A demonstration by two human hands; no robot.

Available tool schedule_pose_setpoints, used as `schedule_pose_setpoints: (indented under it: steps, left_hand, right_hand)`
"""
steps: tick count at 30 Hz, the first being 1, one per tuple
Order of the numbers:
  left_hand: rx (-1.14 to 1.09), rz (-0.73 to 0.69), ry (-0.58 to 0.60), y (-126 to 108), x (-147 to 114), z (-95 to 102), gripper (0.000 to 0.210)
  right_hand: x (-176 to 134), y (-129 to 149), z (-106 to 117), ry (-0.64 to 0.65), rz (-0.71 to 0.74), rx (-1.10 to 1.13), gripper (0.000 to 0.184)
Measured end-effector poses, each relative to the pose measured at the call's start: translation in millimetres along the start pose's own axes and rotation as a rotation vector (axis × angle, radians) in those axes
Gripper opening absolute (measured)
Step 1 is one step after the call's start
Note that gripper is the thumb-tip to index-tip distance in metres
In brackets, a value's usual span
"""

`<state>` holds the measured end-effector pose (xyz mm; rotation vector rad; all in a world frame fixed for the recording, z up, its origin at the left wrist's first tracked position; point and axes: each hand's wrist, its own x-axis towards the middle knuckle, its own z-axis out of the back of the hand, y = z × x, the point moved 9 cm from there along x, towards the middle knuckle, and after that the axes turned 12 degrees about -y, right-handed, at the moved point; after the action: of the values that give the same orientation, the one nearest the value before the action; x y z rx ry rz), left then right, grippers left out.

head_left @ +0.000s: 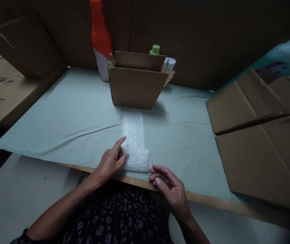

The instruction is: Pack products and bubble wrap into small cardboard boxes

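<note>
A strip of bubble wrap lies flat on the cloth, running from the small open cardboard box toward the table's front edge. Its near end is folded or rolled into a flat bundle; whatever may be inside cannot be made out. My left hand rests at the bundle's left end, index finger stretched out along the strip and thumb at the bundle's edge. By the bundle's lower right corner is my right hand, palm turned inward, fingers loosely bent and apart from the thumb, with nothing visible in it.
Behind the strip stands the open cardboard box. An orange bottle and a green-capped container are at the back. Large cartons flank the pale green cloth: one at left, others at right.
</note>
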<state>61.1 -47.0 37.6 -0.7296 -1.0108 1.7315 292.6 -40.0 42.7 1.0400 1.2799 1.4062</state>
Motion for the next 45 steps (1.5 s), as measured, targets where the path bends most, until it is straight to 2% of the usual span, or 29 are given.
schedule_pose_setpoints:
  steps: [4, 6, 8, 12, 16, 17, 19, 21, 25, 27, 29, 31, 34, 38, 42, 45]
  left_hand:
    - [0.15, -0.025, 0.0, 5.5, 5.0, -2.8, 0.069]
    - [0.207, -0.039, -0.002, 9.6, 4.2, -4.1, 0.067]
    - [0.245, -0.064, -0.011, 12.9, 2.2, -5.3, 0.065]
    - [0.279, -0.165, -0.092, 9.7, -2.4, -2.5, 0.061]
    - [0.23, -0.411, -0.27, -19.9, -17.3, 16.2, 0.057]
    - [0.221, -0.481, -0.267, -27.9, -23.7, 18.0, 0.059]
    - [0.217, -0.598, -0.185, -39.2, -37.3, 14.6, 0.063]
    - [0.214, -0.648, -0.105, -42.3, -48.5, 9.5, 0.063]
    - [0.173, -0.556, -0.146, -32.3, -52.6, 10.7, 0.054]
    - [0.187, -0.482, -0.179, -24.7, -48.1, 11.0, 0.047]
    - [0.24, -0.436, -0.213, -19.3, -41.9, 11.0, 0.041]
    - [0.301, -0.424, -0.23, -16.7, -35.1, 9.3, 0.04]
    - [0.368, -0.436, -0.237, -16.4, -27.1, 6.5, 0.043]
    - [0.319, -0.516, -0.272, -25.4, -31.2, 15.1, 0.049]
    - [0.233, -0.622, -0.149, -34.5, -49.6, 17.8, 0.053]
    - [0.166, -0.565, -0.146, -30.8, -52.1, 22.2, 0.05]
  right_hand:
    - [-3.2, 37.7, -15.6, -0.005, 0.581, -0.423, 0.033]
    - [-4.9, 43.4, -29.3, 0.032, 0.733, -0.541, 0.035]
    - [-4.1, 41.6, -41.2, 0.086, 0.796, -0.631, 0.034]
    - [-1.2, 31.1, -55.4, 0.174, 0.826, -0.755, 0.029]
    - [1.0, 28.0, -57.2, 0.161, 0.852, -0.794, 0.027]
    - [1.5, 28.7, -57.5, 0.161, 0.858, -0.79, 0.027]
    - [3.6, 31.6, -58.2, 0.165, 0.858, -0.755, 0.027]
    - [7.4, 36.9, -58.3, 0.159, 0.837, -0.675, 0.024]
    - [15.6, 43.9, -59.5, 0.166, 0.737, -0.501, 0.021]
    - [17.6, 46.4, -54.6, 0.103, 0.714, -0.503, 0.024]
    - [15.9, 50.0, -46.2, 0.006, 0.743, -0.551, 0.031]
    - [10.9, 51.0, -43.3, -0.022, 0.802, -0.611, 0.035]
    - [6.3, 42.5, -52.2, 0.062, 0.863, -0.727, 0.033]
    - [12.0, 31.0, -65.3, 0.142, 0.858, -0.806, 0.031]
    - [18.2, 36.6, -67.3, 0.185, 0.793, -0.672, 0.03]
    - [20.9, 38.8, -65.3, 0.231, 0.697, -0.57, 0.027]
